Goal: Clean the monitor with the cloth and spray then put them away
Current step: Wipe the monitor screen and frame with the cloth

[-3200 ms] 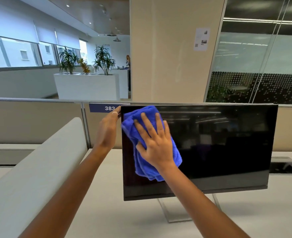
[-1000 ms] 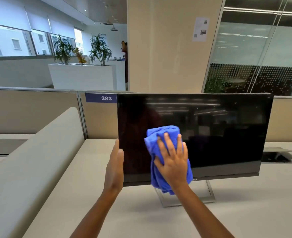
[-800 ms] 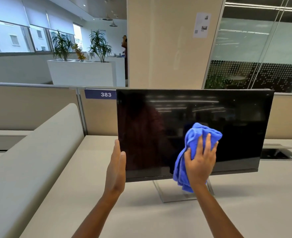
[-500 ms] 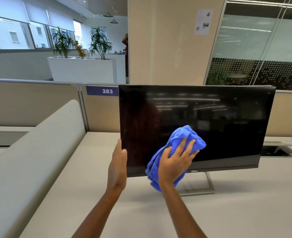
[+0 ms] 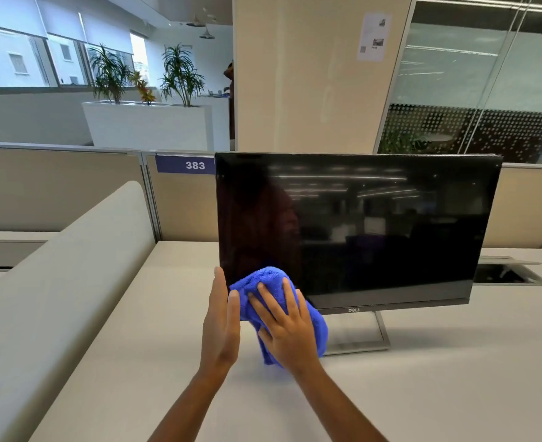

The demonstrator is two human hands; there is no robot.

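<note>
A black monitor point(image 5: 375, 224) stands on a silver frame stand point(image 5: 359, 339) in the middle of the desk, its screen dark. My right hand point(image 5: 287, 327) presses a bunched blue cloth point(image 5: 264, 280) flat against the screen's lower left corner, fingers spread and straight. My left hand point(image 5: 220, 323) lies with straight fingers along the monitor's lower left edge, thumb touching the cloth. No spray bottle is in view.
The pale desk point(image 5: 422, 393) stretches in front and to the right. A curved beige divider point(image 5: 71, 266) runs along the left. Partition panels with a "383" label point(image 5: 195, 165) stand behind. An open cable hatch point(image 5: 509, 272) sits at the right rear.
My right hand has swept the cloth across the lower screen, right and then back left to the bottom left corner. My left hand stays at the monitor's left edge.
</note>
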